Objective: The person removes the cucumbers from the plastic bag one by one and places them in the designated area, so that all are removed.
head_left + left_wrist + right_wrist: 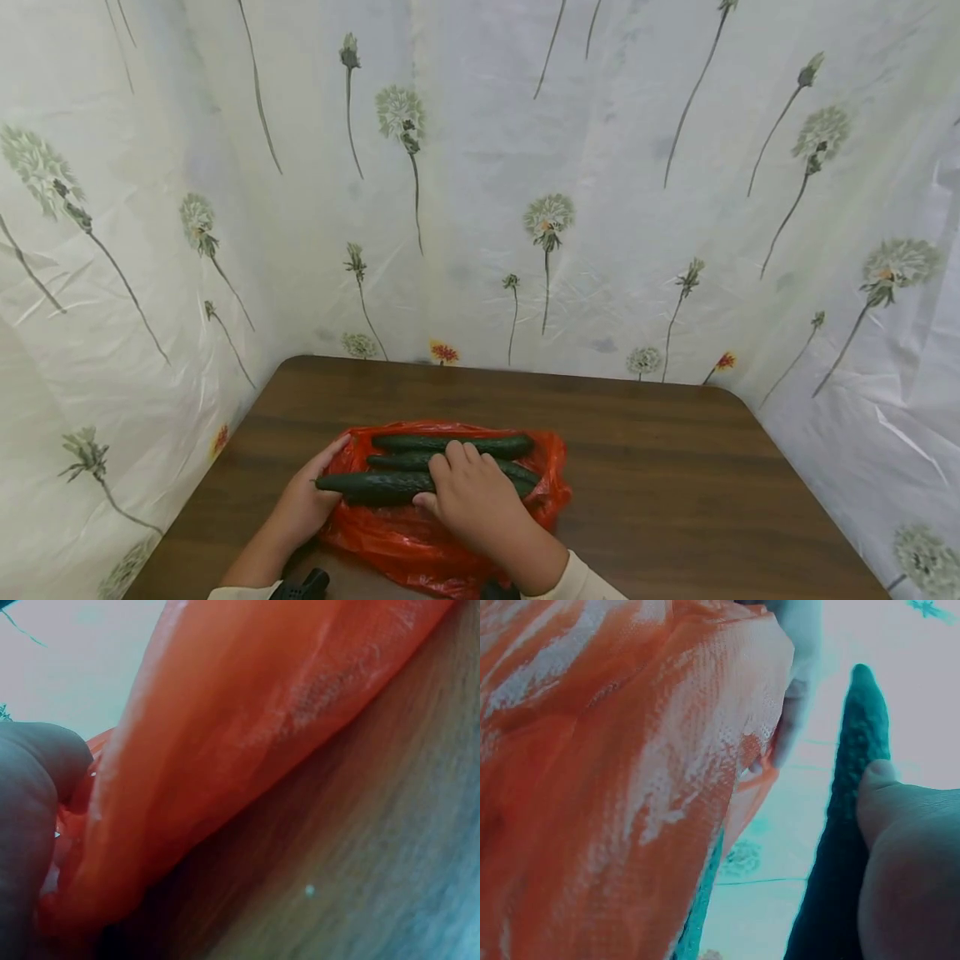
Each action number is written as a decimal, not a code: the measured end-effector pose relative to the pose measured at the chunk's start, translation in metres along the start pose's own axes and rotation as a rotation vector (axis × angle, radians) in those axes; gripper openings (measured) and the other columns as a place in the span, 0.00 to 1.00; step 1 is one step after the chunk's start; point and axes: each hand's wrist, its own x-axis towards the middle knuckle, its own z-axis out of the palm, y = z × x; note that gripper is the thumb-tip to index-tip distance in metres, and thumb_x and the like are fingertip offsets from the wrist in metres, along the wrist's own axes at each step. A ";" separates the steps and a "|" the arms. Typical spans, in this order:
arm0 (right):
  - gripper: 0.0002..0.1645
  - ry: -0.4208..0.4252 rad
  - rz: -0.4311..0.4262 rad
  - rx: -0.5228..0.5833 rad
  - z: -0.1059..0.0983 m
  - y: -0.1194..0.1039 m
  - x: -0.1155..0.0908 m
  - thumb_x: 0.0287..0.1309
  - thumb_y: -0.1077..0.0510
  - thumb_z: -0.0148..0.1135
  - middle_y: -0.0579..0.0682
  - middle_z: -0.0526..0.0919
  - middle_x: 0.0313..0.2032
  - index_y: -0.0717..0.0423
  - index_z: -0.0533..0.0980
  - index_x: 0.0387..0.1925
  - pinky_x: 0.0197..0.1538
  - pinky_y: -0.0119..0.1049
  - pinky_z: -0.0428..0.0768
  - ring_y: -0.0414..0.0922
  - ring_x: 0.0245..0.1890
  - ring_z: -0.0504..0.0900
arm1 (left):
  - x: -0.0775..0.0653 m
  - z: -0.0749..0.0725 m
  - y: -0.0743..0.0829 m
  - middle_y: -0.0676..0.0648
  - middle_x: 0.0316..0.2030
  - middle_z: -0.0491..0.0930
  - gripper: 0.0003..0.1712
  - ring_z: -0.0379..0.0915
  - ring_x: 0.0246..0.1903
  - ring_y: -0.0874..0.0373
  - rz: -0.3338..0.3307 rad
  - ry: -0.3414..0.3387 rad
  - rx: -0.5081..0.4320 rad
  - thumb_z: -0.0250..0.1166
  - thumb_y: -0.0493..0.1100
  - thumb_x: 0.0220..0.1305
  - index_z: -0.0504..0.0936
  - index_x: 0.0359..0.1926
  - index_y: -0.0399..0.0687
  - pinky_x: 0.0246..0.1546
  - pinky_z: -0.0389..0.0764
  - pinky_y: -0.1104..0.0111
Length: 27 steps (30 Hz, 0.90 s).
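Observation:
A red plastic bag (397,542) lies spread open on the table with three dark green cucumbers in view. My right hand (478,498) grips the nearest cucumber (378,485) around its right part, thumb on the near side. That cucumber's tapered left end extends over the bag's left rim, overlapping my left hand (303,504) in the head view. A middle cucumber (397,461) and a far cucumber (427,443) lie behind it inside the bag. The left hand holds the bag's left edge; the left wrist view shows red plastic (202,727) beside its thumb (56,754).
The brown wooden table (675,483) extends right of the bag and behind it. A pale curtain (480,167) printed with dandelions surrounds its back and sides. A black strap piece (303,586) sits at the left wrist.

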 end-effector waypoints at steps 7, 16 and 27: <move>0.29 0.045 -0.029 -0.056 -0.008 -0.001 0.008 0.73 0.28 0.45 0.44 0.56 0.30 0.47 0.62 0.32 0.32 0.35 0.51 0.42 0.28 0.51 | 0.004 -0.002 -0.003 0.34 0.80 0.57 0.41 0.50 0.79 0.36 0.020 -0.013 0.057 0.64 0.47 0.75 0.59 0.82 0.47 0.75 0.57 0.38; 0.29 0.001 -0.029 -0.071 -0.019 0.003 0.009 0.73 0.28 0.46 0.44 0.58 0.30 0.47 0.64 0.32 0.32 0.36 0.56 0.43 0.28 0.56 | 0.003 -0.001 -0.001 0.33 0.79 0.58 0.40 0.52 0.78 0.36 0.036 -0.003 0.082 0.62 0.39 0.75 0.59 0.82 0.44 0.75 0.58 0.39; 0.29 0.013 -0.043 -0.138 -0.021 0.020 0.006 0.71 0.28 0.51 0.45 0.59 0.31 0.49 0.65 0.34 0.34 0.38 0.60 0.45 0.29 0.58 | 0.000 0.000 0.002 0.37 0.77 0.64 0.43 0.73 0.65 0.46 -0.033 0.024 0.090 0.59 0.30 0.69 0.62 0.82 0.56 0.61 0.79 0.57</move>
